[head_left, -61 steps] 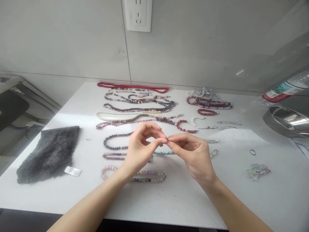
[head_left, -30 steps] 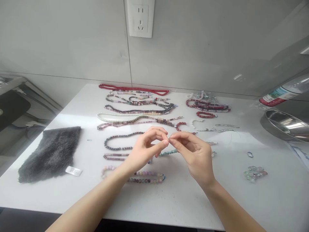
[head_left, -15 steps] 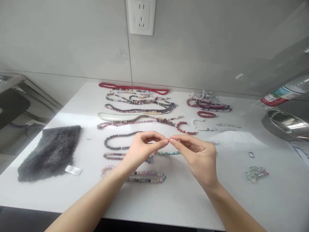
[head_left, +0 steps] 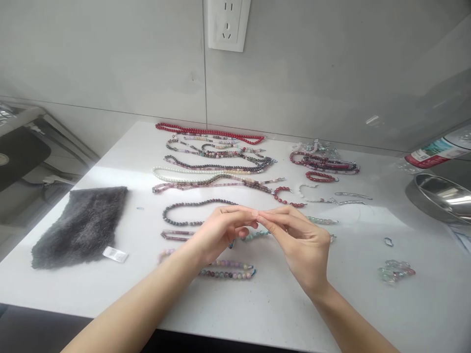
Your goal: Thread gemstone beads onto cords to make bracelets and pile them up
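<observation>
My left hand [head_left: 224, 233] and my right hand [head_left: 300, 240] meet fingertip to fingertip above the middle of the white table. Both are closed in a pinch; whatever lies between the fingertips is too small or hidden to make out. Turquoise beads [head_left: 253, 236] show below and behind the joined fingers, partly covered by them. Behind my left hand a dark bead string [head_left: 176, 206] curves on the table. A strand of lilac and multicoloured beads [head_left: 230, 275] lies under my left wrist, partly hidden by the forearm.
Several bead strands, among them a red one [head_left: 209, 132] and a white pearl one [head_left: 180, 170], lie toward the wall. A dark furry cloth [head_left: 81, 228] is at left. At right are clear beads [head_left: 395, 272], a metal bowl [head_left: 423, 196] and a plastic bottle [head_left: 434, 152].
My fingertips have pressed closer together, and the left hand's fingers have curled and turned slightly. The whole view has shifted a little, so the table things appear further right.
</observation>
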### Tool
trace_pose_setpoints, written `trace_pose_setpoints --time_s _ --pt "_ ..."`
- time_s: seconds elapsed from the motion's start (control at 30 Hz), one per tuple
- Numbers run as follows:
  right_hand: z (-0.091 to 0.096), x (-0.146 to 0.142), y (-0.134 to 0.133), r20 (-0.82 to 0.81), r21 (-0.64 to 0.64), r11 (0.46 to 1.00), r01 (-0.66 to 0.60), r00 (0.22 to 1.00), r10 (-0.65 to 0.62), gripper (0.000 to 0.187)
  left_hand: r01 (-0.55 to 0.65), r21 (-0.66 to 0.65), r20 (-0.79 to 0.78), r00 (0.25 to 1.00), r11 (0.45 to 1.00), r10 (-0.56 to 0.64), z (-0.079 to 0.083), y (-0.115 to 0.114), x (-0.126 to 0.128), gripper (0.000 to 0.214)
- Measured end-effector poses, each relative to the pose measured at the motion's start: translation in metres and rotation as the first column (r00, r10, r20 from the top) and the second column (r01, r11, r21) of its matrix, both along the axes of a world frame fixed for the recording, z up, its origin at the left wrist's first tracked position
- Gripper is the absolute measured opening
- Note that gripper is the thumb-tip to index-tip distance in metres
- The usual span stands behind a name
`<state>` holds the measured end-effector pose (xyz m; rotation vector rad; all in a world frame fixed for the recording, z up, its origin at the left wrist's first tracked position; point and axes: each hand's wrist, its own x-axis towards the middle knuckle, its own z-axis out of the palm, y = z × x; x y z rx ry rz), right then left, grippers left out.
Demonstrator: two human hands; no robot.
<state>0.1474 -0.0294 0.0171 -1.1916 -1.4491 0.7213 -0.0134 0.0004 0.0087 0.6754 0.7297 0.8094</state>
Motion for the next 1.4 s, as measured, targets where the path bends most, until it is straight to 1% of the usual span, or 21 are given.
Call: trace_pose_setpoints --time_s 0.07,0.13,0.27,0.33,0.47,0.6,0.67,0.77,0.87,0.93,1.03,1.13,1.2,1.3,1.4 --pt "-0.002 0.002 0.001 0.04 0.04 0.999 -0.011 0.999 0.01 0.018 0.013 -0.057 0.057 0.998 0.998 -0.01 -0.001 0.0 0.0 0.014" --pt "-0.004 0.004 0.002 0.115 0.096 0.995 -0.02 0.993 0.009 0.02 0.013 -0.092 0.085 0.996 0.996 -0.006 -0.002 0.001 0.0 0.014" --pt "-0.007 0.006 0.004 0.238 0.227 0.972 -0.063 0.971 0.008 0.031 0.027 -0.118 0.124 0.992 0.993 -0.012 -0.004 0.002 -0.001 0.013" --pt "-0.009 0.008 0.004 0.28 0.27 0.959 -0.082 0.96 0.004 0.037 0.035 -0.117 0.139 0.99 0.993 -0.019 -0.005 0.002 -0.002 0.015" --pt "-0.011 0.009 0.006 0.332 0.3 0.947 -0.115 0.943 0.009 0.043 0.038 -0.081 0.149 0.989 0.996 -0.026 -0.005 0.002 -0.004 0.017" --pt "-0.009 0.008 0.006 0.328 0.3 0.946 -0.121 0.944 0.016 0.044 0.023 -0.039 0.11 0.994 0.999 -0.019 -0.006 0.001 -0.005 0.017" --pt "-0.006 0.007 0.006 0.3 0.261 0.958 -0.114 0.953 0.032 0.039 0.019 -0.018 0.079 0.997 1.0 -0.018 -0.007 0.001 -0.005 0.018" --pt "-0.002 0.006 0.006 0.218 0.159 0.981 -0.107 0.973 0.07 0.03 0.033 0.023 0.024 0.999 0.999 -0.033 -0.006 0.001 -0.004 0.019" --pt "0.001 0.008 0.008 0.114 0.029 0.995 -0.096 0.989 0.092 0.021 0.042 0.07 -0.042 0.998 0.997 -0.039 -0.004 0.001 -0.005 0.018" --pt "0.004 0.012 0.011 0.037 -0.085 0.989 -0.125 0.991 0.128 0.015 0.048 0.1 -0.119 0.992 0.994 -0.036 -0.002 0.0 -0.006 0.02" --pt "0.011 0.019 0.017 -0.074 -0.253 0.939 -0.234 0.972 0.223 0.009 0.109 0.127 -0.271 0.96 0.986 -0.072 0.003 0.001 -0.009 0.028" --pt "0.018 0.025 0.022 -0.114 -0.363 0.884 -0.296 0.955 0.273 0.008 0.22 0.134 -0.352 0.922 0.966 -0.161 0.008 0.002 -0.012 0.028" --pt "0.021 0.029 0.024 -0.096 -0.414 0.851 -0.321 0.946 0.31 0.011 0.282 0.131 -0.372 0.902 0.95 -0.217 0.01 0.002 -0.012 0.027" --pt "0.024 0.034 0.024 -0.051 -0.468 0.801 -0.374 0.916 0.398 0.012 0.345 0.113 -0.394 0.877 0.932 -0.276 0.011 0.002 -0.013 0.03" --pt "0.025 0.037 0.022 0.039 -0.481 0.78 -0.399 0.88 0.474 0.012 0.381 0.1 -0.413 0.856 0.919 -0.31 0.009 0.001 -0.013 0.032"
